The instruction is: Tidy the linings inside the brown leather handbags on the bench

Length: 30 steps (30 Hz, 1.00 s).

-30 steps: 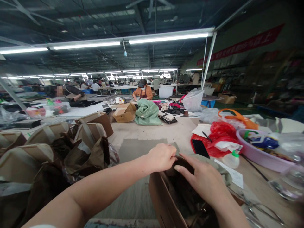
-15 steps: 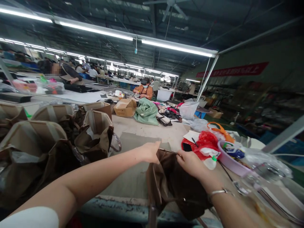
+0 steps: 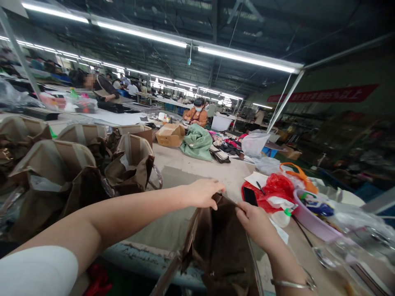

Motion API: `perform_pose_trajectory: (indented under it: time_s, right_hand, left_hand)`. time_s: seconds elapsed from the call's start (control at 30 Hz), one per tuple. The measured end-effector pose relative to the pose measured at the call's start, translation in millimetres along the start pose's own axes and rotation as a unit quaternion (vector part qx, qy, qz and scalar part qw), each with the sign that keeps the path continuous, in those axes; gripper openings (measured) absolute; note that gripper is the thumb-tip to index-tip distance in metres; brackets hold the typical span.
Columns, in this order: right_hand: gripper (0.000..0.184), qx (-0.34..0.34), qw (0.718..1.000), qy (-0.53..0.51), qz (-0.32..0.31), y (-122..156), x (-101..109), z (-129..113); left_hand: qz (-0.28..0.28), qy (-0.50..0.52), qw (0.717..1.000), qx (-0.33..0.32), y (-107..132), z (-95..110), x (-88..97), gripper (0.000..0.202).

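A dark brown bag (image 3: 222,242) hangs over the table's near edge in front of me, its mouth spread and facing up. My left hand (image 3: 205,193) grips the far left part of the bag's rim, fingers curled over it. On the right part of the same rim, my right hand (image 3: 254,222) pinches the edge between thumb and fingers. A strap of the bag slants down to the lower left. The lower part of the bag runs out of view.
Several similar brown bags (image 3: 58,164) stand at the left. To the right are a red plastic bag (image 3: 279,187), a black phone (image 3: 249,196) and a lilac basin (image 3: 311,218). Farther back sit a cardboard box (image 3: 170,135) and a green cloth bundle (image 3: 197,142). A co-worker (image 3: 197,113) sits beyond.
The bag has swung so that its open mouth turns more toward me. Both hands have shifted slightly right with its rim, and the whole view has turned a little left.
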State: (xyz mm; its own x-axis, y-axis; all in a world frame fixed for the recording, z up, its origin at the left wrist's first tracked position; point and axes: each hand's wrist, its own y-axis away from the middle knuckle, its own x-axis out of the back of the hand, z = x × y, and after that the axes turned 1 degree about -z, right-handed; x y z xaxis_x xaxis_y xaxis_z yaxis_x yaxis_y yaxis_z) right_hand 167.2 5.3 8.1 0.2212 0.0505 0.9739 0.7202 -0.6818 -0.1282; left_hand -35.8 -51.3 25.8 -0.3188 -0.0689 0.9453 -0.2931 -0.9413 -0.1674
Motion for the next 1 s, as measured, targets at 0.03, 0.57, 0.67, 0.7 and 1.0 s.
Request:
perform_pose_trajectory:
  time_s: [0.03, 0.57, 0.67, 0.7, 1.0]
  right_hand:
    - [0.027, -0.002, 1.0, -0.015, 0.001, 1, -1, 4]
    - [0.033, -0.014, 0.987, -0.155, 0.03, 14, -2, 31]
    - [0.031, -0.014, 0.986, -0.159, 0.04, 14, -2, 32]
    - [0.029, -0.015, 0.986, -0.16, 0.048, 14, -2, 31]
    - [0.025, 0.013, 0.981, -0.186, 0.054, -1, -4, 27]
  left_hand:
    - [0.012, 0.001, 1.0, -0.015, -2, 2, -2.1, 0.046]
    - [0.02, 0.069, 0.991, -0.114, -34, 3, -17.4, 0.016]
    - [0.022, 0.069, 0.992, -0.099, -34, 2, -18.4, 0.017]
    - [0.025, 0.063, 0.994, -0.091, -35, 2, -19.3, 0.017]
    - [0.059, 0.055, 0.995, -0.057, -40, 0, -30.0, 0.017]
